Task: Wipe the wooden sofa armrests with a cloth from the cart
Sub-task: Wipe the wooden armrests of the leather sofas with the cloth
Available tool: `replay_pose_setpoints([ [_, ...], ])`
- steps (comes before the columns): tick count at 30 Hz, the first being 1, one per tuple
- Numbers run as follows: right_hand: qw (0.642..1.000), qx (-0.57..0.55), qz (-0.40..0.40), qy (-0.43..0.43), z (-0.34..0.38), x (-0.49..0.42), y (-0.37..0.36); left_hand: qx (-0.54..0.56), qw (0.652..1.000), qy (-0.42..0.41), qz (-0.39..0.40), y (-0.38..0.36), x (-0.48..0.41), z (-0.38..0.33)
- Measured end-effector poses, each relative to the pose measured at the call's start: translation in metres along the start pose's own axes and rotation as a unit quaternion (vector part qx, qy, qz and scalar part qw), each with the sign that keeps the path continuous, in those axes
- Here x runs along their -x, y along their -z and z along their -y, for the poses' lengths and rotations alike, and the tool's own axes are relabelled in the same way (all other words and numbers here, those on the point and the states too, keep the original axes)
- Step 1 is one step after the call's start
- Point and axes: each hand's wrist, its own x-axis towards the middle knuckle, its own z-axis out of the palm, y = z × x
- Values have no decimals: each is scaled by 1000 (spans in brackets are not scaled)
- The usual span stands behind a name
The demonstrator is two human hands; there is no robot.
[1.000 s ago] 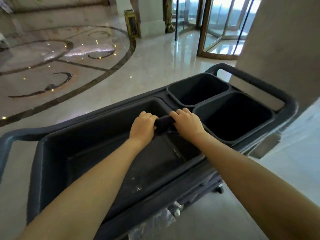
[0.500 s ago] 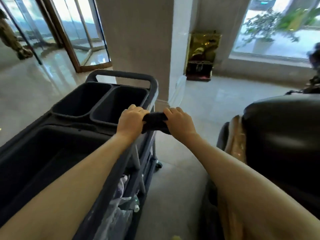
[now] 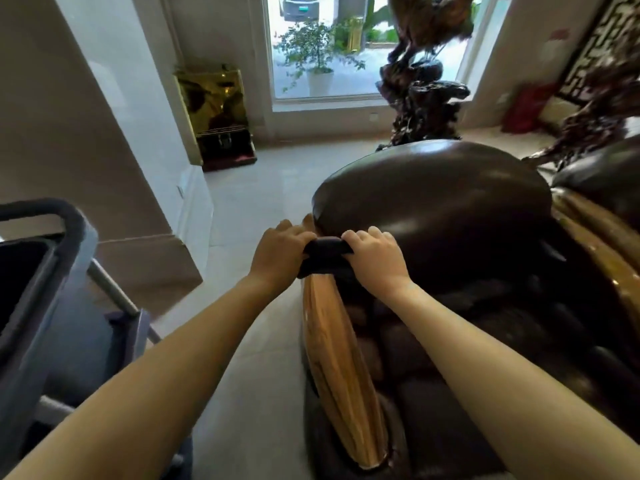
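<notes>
A dark cloth (image 3: 325,258) is stretched between my left hand (image 3: 278,251) and my right hand (image 3: 375,258), each closed on one end of it. The cloth hangs just over the far end of a polished light-wood armrest (image 3: 341,372), which runs toward me along the left side of a dark brown leather sofa (image 3: 450,209). Whether the cloth touches the wood I cannot tell. A second wooden armrest (image 3: 602,244) shows at the right edge. The grey cleaning cart (image 3: 38,271) stands at the far left.
A beige pillar (image 3: 86,133) rises beside the cart. Behind the sofa stand a gold-coloured bin (image 3: 218,109), a dark carved wood sculpture (image 3: 422,95) and a window with a potted plant (image 3: 318,60). Pale tiled floor (image 3: 249,202) lies between cart and sofa.
My view and both hands have swung right, away from the cart's trays, carrying the cloth over to the sofa's left armrest. Both hands keep their hold on it.
</notes>
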Motion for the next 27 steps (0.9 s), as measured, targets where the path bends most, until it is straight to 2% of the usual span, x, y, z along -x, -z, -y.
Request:
replay_pose_setpoints([
  [7, 998, 17, -9, -53, -58, -1, -28, 47, 998, -38, 0, -58, -55, -14],
  [12, 997, 24, 26, -64, -77, -25, -67, 38, 996, -70, 27, -109, -90, 8],
  [16, 980, -132, 79, -124, -86, -42, -140, 35, 995, -74, 50, -177, -107, 41],
  [18, 970, -178, 81, -144, -87, -44, -183, 27, 995, -78, 62, -213, -108, 57],
  [21, 970, -187, 70, -135, -83, -39, -244, 21, 993, -75, 88, -262, -106, 72],
  [25, 957, -208, 66, -191, -88, -32, -303, 52, 997, 10, 59, -307, -81, 73],
  [27, 954, -187, 83, -218, -94, -28, -326, 71, 996, -41, 46, -332, -39, 60],
])
